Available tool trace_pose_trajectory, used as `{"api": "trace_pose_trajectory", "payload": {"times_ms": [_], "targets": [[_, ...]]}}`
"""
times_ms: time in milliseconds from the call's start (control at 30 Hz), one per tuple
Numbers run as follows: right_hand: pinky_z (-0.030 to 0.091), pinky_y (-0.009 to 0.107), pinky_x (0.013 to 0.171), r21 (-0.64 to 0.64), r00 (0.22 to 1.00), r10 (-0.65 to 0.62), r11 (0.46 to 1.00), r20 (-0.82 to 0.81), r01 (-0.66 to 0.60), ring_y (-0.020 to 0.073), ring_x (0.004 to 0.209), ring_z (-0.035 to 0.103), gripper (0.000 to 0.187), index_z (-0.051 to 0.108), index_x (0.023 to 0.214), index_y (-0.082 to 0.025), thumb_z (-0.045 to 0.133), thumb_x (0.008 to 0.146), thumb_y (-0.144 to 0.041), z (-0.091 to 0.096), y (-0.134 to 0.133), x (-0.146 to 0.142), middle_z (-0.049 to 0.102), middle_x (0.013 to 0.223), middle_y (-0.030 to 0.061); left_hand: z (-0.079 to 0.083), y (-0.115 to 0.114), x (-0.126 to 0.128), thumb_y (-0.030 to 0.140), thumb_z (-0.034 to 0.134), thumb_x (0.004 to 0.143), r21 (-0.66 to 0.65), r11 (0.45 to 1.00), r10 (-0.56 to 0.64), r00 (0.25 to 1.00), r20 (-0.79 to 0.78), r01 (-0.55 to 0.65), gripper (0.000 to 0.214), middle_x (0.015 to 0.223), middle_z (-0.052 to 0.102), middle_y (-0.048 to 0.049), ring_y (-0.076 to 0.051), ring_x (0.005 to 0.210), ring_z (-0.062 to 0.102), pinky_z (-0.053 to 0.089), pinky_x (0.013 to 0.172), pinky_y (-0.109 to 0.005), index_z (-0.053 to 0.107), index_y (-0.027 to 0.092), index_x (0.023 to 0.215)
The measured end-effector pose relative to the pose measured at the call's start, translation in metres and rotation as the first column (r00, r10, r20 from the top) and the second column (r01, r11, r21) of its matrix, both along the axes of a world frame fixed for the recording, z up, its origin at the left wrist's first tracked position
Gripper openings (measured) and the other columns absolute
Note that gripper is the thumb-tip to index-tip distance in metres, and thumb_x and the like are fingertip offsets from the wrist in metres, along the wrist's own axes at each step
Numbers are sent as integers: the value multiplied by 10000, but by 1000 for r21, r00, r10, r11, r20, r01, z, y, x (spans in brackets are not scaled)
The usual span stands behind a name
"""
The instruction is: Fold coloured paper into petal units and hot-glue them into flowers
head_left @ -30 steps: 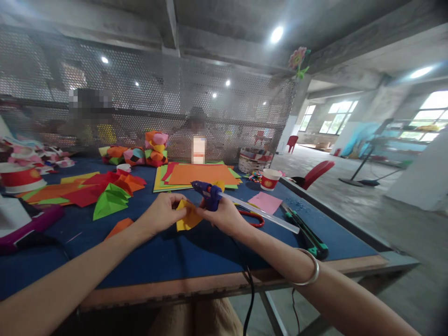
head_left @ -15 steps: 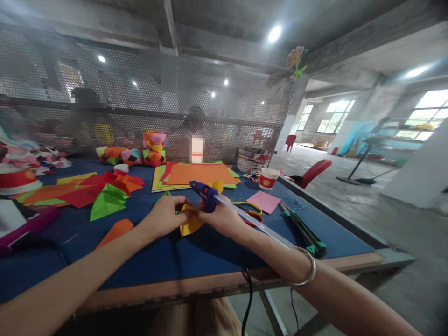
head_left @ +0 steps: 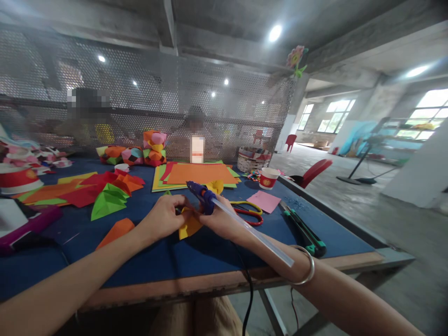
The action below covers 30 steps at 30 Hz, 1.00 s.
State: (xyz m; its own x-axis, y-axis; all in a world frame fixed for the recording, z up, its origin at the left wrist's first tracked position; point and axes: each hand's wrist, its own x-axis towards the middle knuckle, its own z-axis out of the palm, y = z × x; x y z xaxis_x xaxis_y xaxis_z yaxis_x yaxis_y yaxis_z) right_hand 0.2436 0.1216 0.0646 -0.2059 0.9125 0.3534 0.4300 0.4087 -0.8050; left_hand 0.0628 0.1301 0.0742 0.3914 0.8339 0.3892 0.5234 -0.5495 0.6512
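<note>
My right hand (head_left: 224,218) is closed round a blue hot glue gun (head_left: 201,192), its nozzle pointing up and left. A clear glue stick (head_left: 255,238) sticks out of the gun's back, over my right wrist. My left hand (head_left: 166,217) is closed on a folded piece of yellow paper (head_left: 189,225), and the right fingertips touch it too. Between the hands the fingers hide part of the paper. A bit of green paper shows behind my left hand. Just right of my right hand lie scissors (head_left: 250,212) with yellow and red handles.
Stacked coloured paper (head_left: 199,173) lies ahead. Folded green paper (head_left: 109,201) and an orange piece (head_left: 117,232) are at left. A green-black utility knife (head_left: 304,231), pink paper (head_left: 264,201) and a paper cup (head_left: 269,178) stand right. A black cord (head_left: 249,284) hangs over the table edge.
The glue gun has shifted slightly left, and its glue stick now tilts lower at the back end. More of the scissors shows. Both hands keep their hold.
</note>
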Motion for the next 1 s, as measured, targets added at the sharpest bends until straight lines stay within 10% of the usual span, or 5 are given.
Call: {"api": "trace_pose_trajectory", "payload": {"times_ms": [400,1000], "targets": [[483,303,712,27,1000,23,999,-16,-22,173,748,597,167,624,843,-196,664,688,-150,-8,9,1,666,811,13,-2,1,1,313,551,738,-25,1000,15,999,-48,-16,258,882,785,-74,-261,830,711,522,756,-341,745,180,843],[351,210,396,-134,983,82,986,-162,-104,78,452,422,557,624,1243,-193,758,764,-442,-1,5,3,543,670,-49,1,10,-3,447,656,615,-157,969,235,907,351,-190,315,770,683,-28,-200,718,622,486,676,-313,663,182,785]]}}
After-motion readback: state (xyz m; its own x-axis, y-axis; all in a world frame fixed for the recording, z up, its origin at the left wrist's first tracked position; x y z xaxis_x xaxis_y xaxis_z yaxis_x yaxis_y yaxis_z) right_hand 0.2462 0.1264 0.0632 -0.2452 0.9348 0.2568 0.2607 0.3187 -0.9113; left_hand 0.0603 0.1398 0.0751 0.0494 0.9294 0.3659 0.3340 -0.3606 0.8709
